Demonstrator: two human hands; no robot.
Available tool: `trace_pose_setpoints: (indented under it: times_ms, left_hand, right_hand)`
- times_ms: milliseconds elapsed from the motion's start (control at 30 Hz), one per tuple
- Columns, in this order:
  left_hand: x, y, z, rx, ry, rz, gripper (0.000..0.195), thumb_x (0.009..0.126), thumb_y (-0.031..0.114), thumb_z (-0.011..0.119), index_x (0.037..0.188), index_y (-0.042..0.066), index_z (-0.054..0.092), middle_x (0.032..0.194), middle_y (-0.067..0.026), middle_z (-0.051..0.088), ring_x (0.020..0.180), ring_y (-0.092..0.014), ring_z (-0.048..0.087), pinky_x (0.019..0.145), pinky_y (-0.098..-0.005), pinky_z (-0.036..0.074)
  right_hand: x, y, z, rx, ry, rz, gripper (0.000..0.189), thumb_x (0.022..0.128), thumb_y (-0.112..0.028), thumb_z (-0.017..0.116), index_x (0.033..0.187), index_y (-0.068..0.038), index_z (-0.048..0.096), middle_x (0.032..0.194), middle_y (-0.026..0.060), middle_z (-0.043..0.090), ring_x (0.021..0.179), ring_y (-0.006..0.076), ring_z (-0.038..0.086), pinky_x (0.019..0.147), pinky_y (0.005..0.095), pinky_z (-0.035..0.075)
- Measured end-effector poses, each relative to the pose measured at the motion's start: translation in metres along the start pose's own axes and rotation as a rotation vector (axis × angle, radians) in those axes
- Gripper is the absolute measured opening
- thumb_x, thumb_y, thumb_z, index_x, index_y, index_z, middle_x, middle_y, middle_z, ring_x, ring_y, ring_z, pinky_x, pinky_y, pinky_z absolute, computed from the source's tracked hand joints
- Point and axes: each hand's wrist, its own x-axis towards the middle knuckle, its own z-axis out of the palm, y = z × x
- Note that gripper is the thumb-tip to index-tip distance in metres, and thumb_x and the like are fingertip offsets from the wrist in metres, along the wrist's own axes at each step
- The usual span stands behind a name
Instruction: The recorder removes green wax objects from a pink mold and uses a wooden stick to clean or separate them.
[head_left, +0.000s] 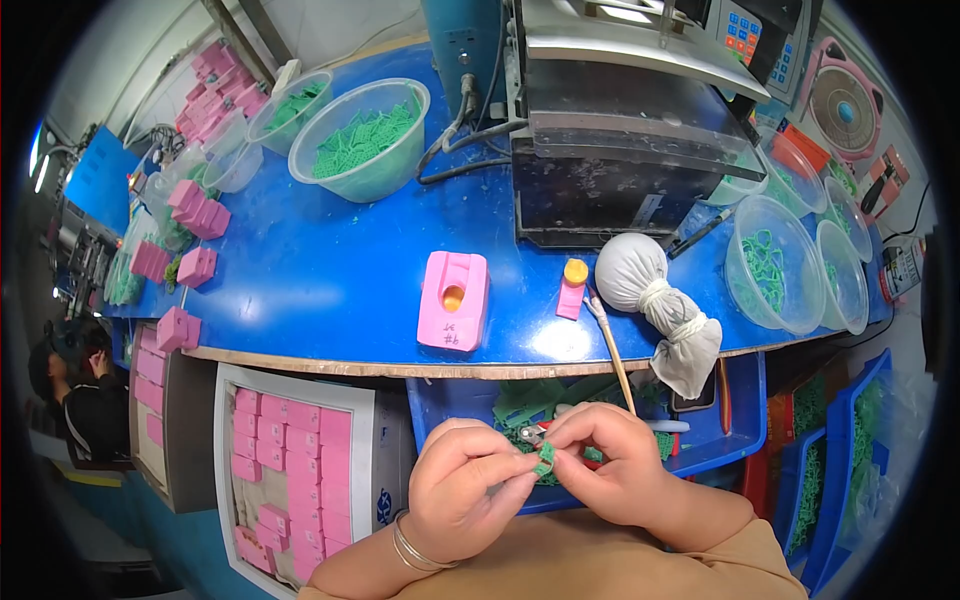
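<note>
A small green wax piece (545, 457) is pinched between the fingertips of my left hand (469, 480) and my right hand (607, 461). Both hands are above a blue plastic tray (754, 420) below the bench edge. Cutting pliers (532, 433) show just behind my fingers, their handles partly hidden. Green wax scraps (525, 401) lie in the tray. On the bench ahead sits a pink rubber mould (452, 322) with handwritten marks and a round hollow. To its right are a pink mould part with a yellow top (571, 298), a tied white cloth pouch (634, 274) and a wooden-handled brush (616, 364).
A machine with metal plates (615, 187) stands on the blue bench (337, 300). Plastic bowls of green pieces are at left (360, 180) and right (776, 300). A box of pink moulds (367, 420) stands low left. At far left sits another person (94, 405).
</note>
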Motion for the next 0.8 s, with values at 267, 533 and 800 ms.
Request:
trace_pose_setpoints:
  times_ms: [267,533,800]
  left_hand:
    - [0.001,0.000,0.001,0.026,-0.001,0.014,0.029,0.061,-0.003,0.074,0.086,0.005,0.063,0.082,-0.0060,0.057,0.070,-0.021,0.054,0.062,-0.0308,0.044]
    - [-0.002,0.005,0.001,-0.759,0.092,-0.660,0.014,0.083,-0.011,0.052,0.090,-0.002,0.043,0.097,-0.0245,0.059,0.058,-0.014,0.058,0.054,-0.0247,0.051]
    - [-0.006,0.001,0.006,-0.892,0.052,-0.751,0.018,0.083,-0.007,0.056,0.095,-0.002,0.043,0.093,-0.0260,0.061,0.075,-0.025,0.066,0.066,-0.0340,0.057]
  right_hand:
    - [-0.005,0.006,0.003,0.086,-0.021,0.138,0.010,0.077,-0.002,0.063,0.086,-0.001,0.057,0.074,0.0050,0.056,0.059,0.0131,0.050,0.051,0.0253,0.041]
    - [-0.003,-0.040,-0.034,-0.960,0.018,-0.082,0.041,0.066,-0.016,0.072,0.104,-0.008,0.061,0.081,0.0061,0.050,0.064,0.0200,0.053,0.051,0.0299,0.042]
    - [0.005,-0.011,-0.049,-1.179,0.009,-0.140,0.037,0.067,-0.005,0.060,0.105,-0.005,0.062,0.082,0.0069,0.052,0.071,0.0232,0.055,0.058,0.0327,0.043]
